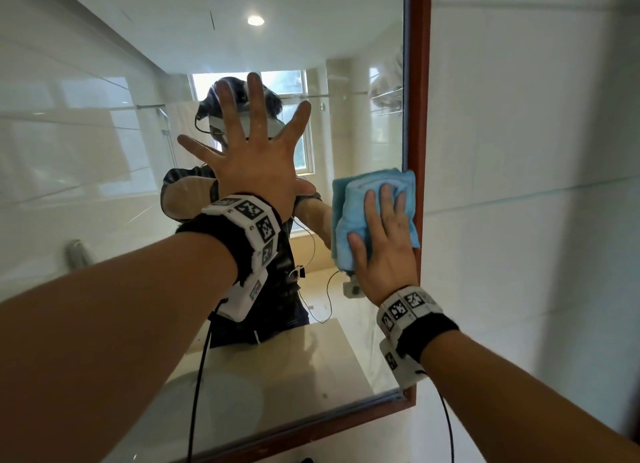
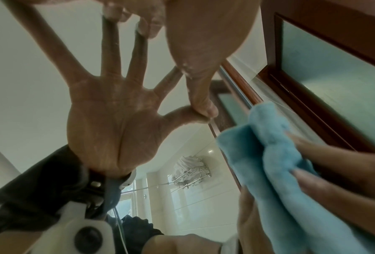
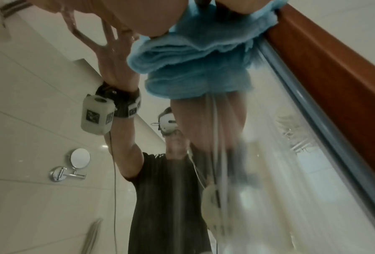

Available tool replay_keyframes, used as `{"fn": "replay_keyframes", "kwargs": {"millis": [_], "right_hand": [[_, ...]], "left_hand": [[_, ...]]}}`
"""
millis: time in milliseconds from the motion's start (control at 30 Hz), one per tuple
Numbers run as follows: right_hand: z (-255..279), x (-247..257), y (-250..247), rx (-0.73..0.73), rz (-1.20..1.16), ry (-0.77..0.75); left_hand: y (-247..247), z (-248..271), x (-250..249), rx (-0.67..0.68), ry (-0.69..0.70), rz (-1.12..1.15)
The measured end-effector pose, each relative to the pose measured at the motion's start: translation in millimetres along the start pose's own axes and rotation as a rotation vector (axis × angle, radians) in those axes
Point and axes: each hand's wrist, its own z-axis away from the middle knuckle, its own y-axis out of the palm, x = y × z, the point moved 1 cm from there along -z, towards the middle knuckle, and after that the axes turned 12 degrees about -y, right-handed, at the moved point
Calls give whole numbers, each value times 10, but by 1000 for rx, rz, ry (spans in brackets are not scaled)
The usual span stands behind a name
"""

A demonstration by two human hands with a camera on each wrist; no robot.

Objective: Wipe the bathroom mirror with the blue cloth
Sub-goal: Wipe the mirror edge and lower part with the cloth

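The mirror (image 1: 104, 157) has a red-brown wooden frame (image 1: 419, 109) and fills the left and middle of the head view. My left hand (image 1: 256, 157) lies flat on the glass with all fingers spread wide and holds nothing. In the left wrist view the thumb (image 2: 200, 96) of that hand meets its own reflection on the glass. The folded blue cloth (image 1: 349, 199) sits against the glass at the mirror's right edge, touching the frame. My right hand (image 1: 384, 240) presses the cloth to the mirror with straight fingers laid over it. The cloth (image 2: 269, 154) (image 3: 193, 51) also shows in both wrist views.
White wall tiles (image 1: 519, 185) run to the right of the frame. The bottom rail of the frame (image 1: 346, 424) is low in view. The glass reflects a person in a dark shirt, a window, a counter and a basin. Black cables hang from both wrist cameras.
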Motion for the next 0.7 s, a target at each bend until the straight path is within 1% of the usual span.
{"fn": "replay_keyframes", "kwargs": {"millis": [100,233,333,400,467,567,700], "right_hand": [[-461,62,-207,-46,-9,-27],[-1309,173,-550,-100,41,-70],[-1672,188,-692,-113,65,-103],[-1678,175,-683,-120,67,-119],[-1569,140,-630,-129,61,-112],[-1312,84,-538,-146,31,-90],[-898,31,-382,-147,3,-86]], "left_hand": [[13,-3,-10,-22,-7,-11],[94,-9,-5,-91,-25,-58],[110,-2,0,-100,-14,-90],[89,-4,9,-92,-4,-76],[56,1,15,-85,-1,-50],[41,21,14,-73,1,-57],[95,40,13,-99,1,-52]]}}
